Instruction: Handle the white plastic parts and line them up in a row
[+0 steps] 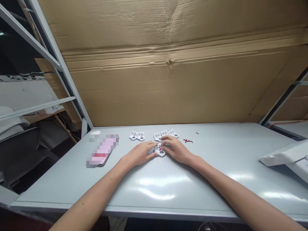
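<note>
A small white plastic part with a round ring [161,153] lies flat on the table in front of me. My left hand [141,153] grips its left edge between thumb and fingers. From the right, my right hand [176,149] reaches over the part with bent fingers, their tips together at its upper side beside a red spot. Whatever those fingertips hold is too small to make out. Just behind the hands stands a row of similar white parts [171,133], partly covered by my right hand. Two more white parts [137,135] sit side by side to the left.
Small red and black pieces [188,141] lie right of the hands, with a tiny black bit [197,132] farther back. A pink, blurred flat object [106,149] is at left. White wrapping [286,154] sits at the right edge. Cardboard [168,93] walls the table's back.
</note>
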Demonstrator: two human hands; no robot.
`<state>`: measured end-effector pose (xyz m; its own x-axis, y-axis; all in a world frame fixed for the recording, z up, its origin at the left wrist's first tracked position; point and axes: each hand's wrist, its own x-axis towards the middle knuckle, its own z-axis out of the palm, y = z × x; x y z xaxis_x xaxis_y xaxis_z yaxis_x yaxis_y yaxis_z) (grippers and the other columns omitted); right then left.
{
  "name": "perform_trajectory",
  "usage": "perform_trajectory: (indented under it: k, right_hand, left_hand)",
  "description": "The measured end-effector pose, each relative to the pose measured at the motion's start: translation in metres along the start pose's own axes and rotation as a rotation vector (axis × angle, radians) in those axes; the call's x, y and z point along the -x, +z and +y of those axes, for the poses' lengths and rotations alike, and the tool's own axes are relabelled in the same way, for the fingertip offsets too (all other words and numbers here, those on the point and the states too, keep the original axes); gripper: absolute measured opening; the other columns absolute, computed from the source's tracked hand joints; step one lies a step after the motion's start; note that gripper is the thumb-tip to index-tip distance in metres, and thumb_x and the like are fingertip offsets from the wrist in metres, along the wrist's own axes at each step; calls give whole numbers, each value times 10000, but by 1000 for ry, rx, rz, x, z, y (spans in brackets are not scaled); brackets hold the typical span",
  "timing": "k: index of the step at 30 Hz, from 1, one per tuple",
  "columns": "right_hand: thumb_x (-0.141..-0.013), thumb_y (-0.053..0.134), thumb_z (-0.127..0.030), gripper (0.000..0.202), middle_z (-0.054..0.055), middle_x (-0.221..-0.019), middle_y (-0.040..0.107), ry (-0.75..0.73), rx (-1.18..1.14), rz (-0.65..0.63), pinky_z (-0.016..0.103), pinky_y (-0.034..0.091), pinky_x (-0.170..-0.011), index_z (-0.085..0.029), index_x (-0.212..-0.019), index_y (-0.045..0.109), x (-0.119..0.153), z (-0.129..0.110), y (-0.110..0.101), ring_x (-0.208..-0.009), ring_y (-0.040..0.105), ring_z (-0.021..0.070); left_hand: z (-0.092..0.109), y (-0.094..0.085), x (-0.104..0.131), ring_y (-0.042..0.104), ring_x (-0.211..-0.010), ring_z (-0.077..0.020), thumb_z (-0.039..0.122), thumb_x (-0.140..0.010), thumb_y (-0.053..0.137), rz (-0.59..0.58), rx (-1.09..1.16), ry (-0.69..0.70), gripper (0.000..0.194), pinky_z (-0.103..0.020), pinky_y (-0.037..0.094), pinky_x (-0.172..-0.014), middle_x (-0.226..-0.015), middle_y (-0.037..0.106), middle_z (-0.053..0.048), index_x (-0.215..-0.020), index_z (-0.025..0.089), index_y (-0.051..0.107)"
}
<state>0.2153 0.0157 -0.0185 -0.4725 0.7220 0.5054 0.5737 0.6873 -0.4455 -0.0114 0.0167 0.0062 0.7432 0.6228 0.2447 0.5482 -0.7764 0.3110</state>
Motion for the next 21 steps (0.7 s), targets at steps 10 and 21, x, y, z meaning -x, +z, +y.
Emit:
perform_trajectory:
  k: [10,21]
  right_hand:
    - [-929,499,-154,204,116,-1141,659,-89,116,-4,431,526,-862,-209,-922,695,-2,-3,-4,-1015,631,245]
    - [-923,514,-117,213,111,-1057,698,-214,275,3,407,492,-847,-206,-869,699,-5,-4,-2,-992,628,250]
  left_hand:
    - [-1,0,1,617,-1103,-248,460,-991,484,2,-34,-19,394,-336,482,-918,-1282,617,-74,-1325,266,562]
    - [-1,0,0,614,-1071,-248,448,-984,505,2,-60,-8,385,-338,479,-899,-1221,638,-72,-1319,268,565]
